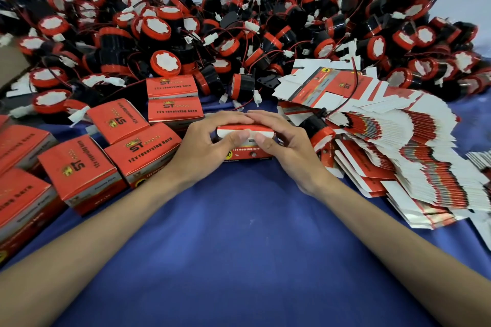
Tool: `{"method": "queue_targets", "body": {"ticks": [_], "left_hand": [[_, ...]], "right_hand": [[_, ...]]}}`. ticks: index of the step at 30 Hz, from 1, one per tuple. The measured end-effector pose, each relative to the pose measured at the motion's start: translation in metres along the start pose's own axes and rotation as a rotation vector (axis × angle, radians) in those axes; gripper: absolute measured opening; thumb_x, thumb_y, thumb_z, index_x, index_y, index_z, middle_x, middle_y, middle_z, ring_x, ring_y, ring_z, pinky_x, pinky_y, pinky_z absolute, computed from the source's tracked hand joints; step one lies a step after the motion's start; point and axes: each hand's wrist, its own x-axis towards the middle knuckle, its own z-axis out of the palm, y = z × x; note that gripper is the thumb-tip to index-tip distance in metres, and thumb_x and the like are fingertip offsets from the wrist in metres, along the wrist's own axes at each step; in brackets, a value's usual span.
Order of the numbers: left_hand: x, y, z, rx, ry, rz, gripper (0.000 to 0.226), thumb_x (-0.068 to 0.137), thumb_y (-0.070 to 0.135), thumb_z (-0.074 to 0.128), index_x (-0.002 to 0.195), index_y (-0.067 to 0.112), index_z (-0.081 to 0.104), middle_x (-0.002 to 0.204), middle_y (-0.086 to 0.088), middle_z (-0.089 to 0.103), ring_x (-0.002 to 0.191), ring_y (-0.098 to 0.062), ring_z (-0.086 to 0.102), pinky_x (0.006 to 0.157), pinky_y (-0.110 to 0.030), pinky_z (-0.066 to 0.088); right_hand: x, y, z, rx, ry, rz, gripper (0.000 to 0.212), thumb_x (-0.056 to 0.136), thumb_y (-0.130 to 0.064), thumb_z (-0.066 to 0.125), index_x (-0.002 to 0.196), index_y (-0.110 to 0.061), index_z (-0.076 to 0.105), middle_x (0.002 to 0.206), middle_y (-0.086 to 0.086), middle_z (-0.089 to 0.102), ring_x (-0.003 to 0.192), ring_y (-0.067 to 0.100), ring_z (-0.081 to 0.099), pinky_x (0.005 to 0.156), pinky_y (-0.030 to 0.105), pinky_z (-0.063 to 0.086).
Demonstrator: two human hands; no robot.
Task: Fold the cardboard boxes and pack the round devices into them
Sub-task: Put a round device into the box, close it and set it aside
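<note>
Red cardboard marks the small reversing-horn box [245, 152] that sits on the blue cloth [239, 233] of the tabletop, directly between the two hands. The left hand [206, 142] grips its left end and the right hand [285, 142] grips its right end. The fingers of both curl over the top, and their tips nearly meet on the far side. Both thumbs press on a white flap [249, 132] along the box's near upper edge, the left thumb [235, 138] just beside the right thumb [263, 141]. Below the thumbs the printed red front face of the box shows, and its base rests on the cloth. What the box holds cannot be seen.

Just right of the right hand, almost touching it, one round black-and-red horn [320, 131] lies on its side against a fanned spread of flat box blanks [411, 146], which fills the right of the tabletop. Left of the left hand stand folded red boxes [82, 167], closed and set close together, and two more are stacked one on the other [174, 98] just beyond the left fingers. Behind all of this, across the whole far side, lies a deep heap of round horns [239, 24] with red rims, white faces and thin red and black wires ending in white plugs.
</note>
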Motion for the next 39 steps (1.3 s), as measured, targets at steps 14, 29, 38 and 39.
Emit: {"method": "queue_targets", "body": {"ticks": [14,29,38,39], "left_hand": [[-0.002,0.000,0.001,-0.110,0.118,0.038,0.015,0.082,0.032,0.064,0.094,0.025,0.070,0.093,0.015,0.071,0.086,-0.002,0.068,0.070,-0.011,0.050],[-0.001,-0.004,-0.008,0.020,-0.026,0.163,0.022,0.087,0.022,0.068,0.108,0.019,0.068,0.108,0.002,0.069,0.107,-0.008,0.063,0.096,-0.026,0.048],[-0.007,-0.021,-0.021,0.349,-0.207,0.372,0.044,0.093,0.037,0.052,0.131,0.015,0.051,0.135,0.001,0.053,0.133,-0.015,0.045,0.115,-0.030,0.029],[-0.007,-0.021,-0.021,0.353,-0.206,0.387,0.043,0.094,0.036,0.052,0.131,0.014,0.050,0.135,0.001,0.053,0.133,-0.015,0.044,0.115,-0.029,0.029]], "right_hand": [[-0.002,0.001,0.004,-0.087,0.086,-0.043,0.029,0.094,-0.014,0.057,0.122,-0.008,0.063,0.123,0.002,0.064,0.115,0.007,0.059,0.090,0.018,0.049],[-0.005,-0.004,0.001,-0.109,0.103,-0.105,0.024,0.088,-0.009,0.067,0.111,-0.005,0.070,0.112,0.003,0.069,0.107,0.006,0.063,0.089,0.019,0.048],[-0.006,0.004,-0.007,-0.456,-0.001,-0.344,0.034,0.086,-0.010,0.068,0.118,0.002,0.065,0.122,0.013,0.063,0.114,0.016,0.058,0.099,0.020,0.043],[-0.006,0.004,-0.006,-0.468,-0.011,-0.362,0.034,0.087,-0.011,0.067,0.118,0.002,0.065,0.123,0.013,0.063,0.115,0.017,0.058,0.100,0.021,0.044]]}}
